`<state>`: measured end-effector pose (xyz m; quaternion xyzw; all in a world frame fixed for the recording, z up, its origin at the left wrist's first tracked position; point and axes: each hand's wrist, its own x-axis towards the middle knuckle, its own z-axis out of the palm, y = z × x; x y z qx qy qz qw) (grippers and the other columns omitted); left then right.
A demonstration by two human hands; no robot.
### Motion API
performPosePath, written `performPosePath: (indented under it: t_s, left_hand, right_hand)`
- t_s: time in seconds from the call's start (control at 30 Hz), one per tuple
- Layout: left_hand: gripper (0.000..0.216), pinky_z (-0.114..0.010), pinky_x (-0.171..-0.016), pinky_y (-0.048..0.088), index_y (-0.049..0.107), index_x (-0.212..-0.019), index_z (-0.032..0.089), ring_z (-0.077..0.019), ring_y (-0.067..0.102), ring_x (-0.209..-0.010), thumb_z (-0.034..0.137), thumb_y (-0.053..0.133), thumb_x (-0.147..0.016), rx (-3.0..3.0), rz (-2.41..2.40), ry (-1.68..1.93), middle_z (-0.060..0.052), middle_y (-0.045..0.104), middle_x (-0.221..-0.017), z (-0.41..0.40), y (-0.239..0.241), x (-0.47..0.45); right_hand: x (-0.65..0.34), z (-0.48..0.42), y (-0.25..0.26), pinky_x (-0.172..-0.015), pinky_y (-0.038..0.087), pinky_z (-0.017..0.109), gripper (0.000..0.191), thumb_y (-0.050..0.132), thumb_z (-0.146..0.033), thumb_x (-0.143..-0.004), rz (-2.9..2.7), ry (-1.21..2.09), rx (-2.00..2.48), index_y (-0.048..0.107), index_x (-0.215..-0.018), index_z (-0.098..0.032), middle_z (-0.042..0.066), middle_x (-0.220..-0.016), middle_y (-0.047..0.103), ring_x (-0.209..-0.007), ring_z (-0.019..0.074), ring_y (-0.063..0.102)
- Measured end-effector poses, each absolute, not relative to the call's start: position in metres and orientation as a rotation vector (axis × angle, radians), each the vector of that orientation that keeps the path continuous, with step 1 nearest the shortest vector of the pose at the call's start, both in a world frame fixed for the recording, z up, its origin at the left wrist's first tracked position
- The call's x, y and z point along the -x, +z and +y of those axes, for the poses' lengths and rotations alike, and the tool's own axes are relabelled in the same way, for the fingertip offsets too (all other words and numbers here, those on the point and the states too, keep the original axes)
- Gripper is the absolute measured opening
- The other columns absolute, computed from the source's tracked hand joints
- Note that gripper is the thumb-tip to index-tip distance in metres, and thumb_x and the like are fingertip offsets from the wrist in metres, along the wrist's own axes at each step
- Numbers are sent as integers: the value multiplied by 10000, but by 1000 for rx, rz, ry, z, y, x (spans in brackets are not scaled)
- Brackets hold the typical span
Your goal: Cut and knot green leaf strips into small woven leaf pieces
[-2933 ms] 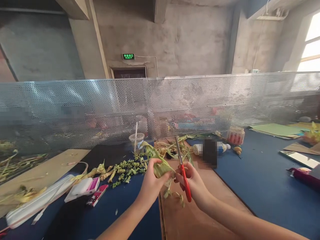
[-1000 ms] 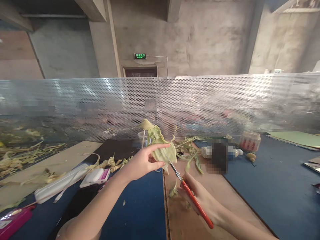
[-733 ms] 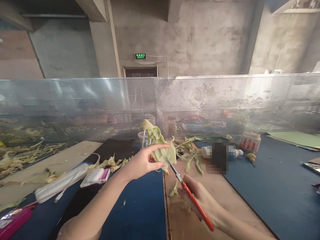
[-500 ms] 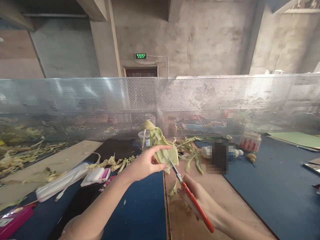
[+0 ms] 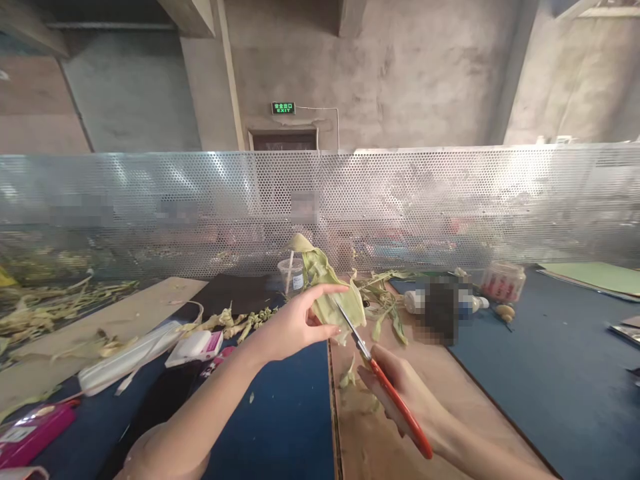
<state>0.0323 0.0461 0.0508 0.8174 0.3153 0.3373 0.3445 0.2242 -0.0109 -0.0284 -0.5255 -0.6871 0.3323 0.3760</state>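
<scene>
My left hand [image 5: 295, 321] is closed in a pinch on a pale green dried leaf [image 5: 327, 290], holding it up above the table. My right hand [image 5: 407, 400] grips red-handled scissors [image 5: 387, 393]. Their metal blades reach up and left into the lower edge of the leaf. Small leaf scraps [image 5: 350, 390] lie on the brown board [image 5: 430, 373] under the scissors.
A perforated metal screen [image 5: 450, 200] runs across the back of the blue table [image 5: 540, 373]. A plastic cup [image 5: 291, 273], leaf stems [image 5: 385, 300], a jar [image 5: 503, 281], a white case [image 5: 193, 347] and woven green strips [image 5: 240, 323] lie around. Dried leaves [image 5: 45, 307] pile at left.
Since the oldest frame my left hand has lifted the leaf up and away, and the scissors have tilted to point up-left at it. Over the last second the blades have pushed further into the leaf.
</scene>
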Motion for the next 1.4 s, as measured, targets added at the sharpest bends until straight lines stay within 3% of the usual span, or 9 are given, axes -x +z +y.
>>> performPosePath:
  t_s: [0.27,0.43,0.6,0.7,0.73,0.9,1.03,1.3,1.4]
  left_hand:
    - [475,-270,-580,394,441,-1216,244,-127,451,-592,215,506,-746,-2134,861,1012,-6,509,-738,72,67,3]
    - [365,-243,-464,263,483,-1172,267,-89,271,-452,288,436,-811,-2187,1024,811,57,316,-570,68,57,-8]
    - [346,-246,-463,236,483,-1170,256,-97,271,-456,333,364,-854,-2220,1012,649,61,260,-555,59,37,-36]
    - [335,-243,-463,234,494,-1151,242,-93,274,-463,309,380,-844,-2235,953,574,58,297,-572,53,26,-49]
    - [330,-241,-463,235,496,-1146,248,-93,276,-464,309,380,-843,-2235,944,561,58,306,-575,51,23,-52]
    - [369,-239,-486,290,443,-1194,279,-115,380,-481,389,365,-851,-2188,1028,532,57,382,-562,41,10,-52]
    - [375,-258,-550,356,432,-1181,271,-152,496,-573,402,415,-830,-2138,1058,558,42,452,-609,44,-5,-51]
    - [323,-272,-618,405,405,-1119,219,-139,503,-611,323,471,-820,-1931,759,477,34,483,-661,60,-7,-45]
    - [329,-231,-551,347,452,-1127,227,-109,417,-535,320,485,-813,-2063,803,388,53,419,-611,66,3,-28]
  right_hand:
    - [-249,16,-34,-549,344,240,236,464,-410,-787,-1857,446,1627,349,-739,-209,-5,-682,513,-610,142,465]
    - [-283,52,-55,-586,378,290,218,524,-303,-730,-2026,167,1967,478,-884,-155,136,-887,601,-782,258,576]
    - [-284,43,-33,-681,406,369,295,463,-426,-806,-2027,18,1788,559,-791,-147,133,-749,612,-793,284,577]
    - [-260,25,-15,-650,452,325,452,430,-501,-826,-1870,450,1408,427,-1143,-179,45,-776,606,-714,200,587]
    - [-252,20,-11,-596,462,299,454,428,-510,-826,-1821,640,1311,408,-1147,-190,19,-754,592,-656,175,581]
    - [-227,16,-19,-560,489,249,277,568,-433,-760,-1621,1067,1022,495,-840,-178,-18,-697,548,-628,132,559]
    - [-228,25,-35,-468,480,256,326,622,-451,-705,-1503,1263,1031,502,-820,-170,-15,-693,550,-530,123,546]
    - [-234,29,-43,-347,366,187,354,617,-493,-697,-1489,1339,1065,509,-713,-157,-41,-503,517,-384,80,473]
    - [-245,34,-41,-330,308,172,331,644,-458,-680,-1469,1383,1121,499,-665,-162,-53,-445,484,-371,75,454]
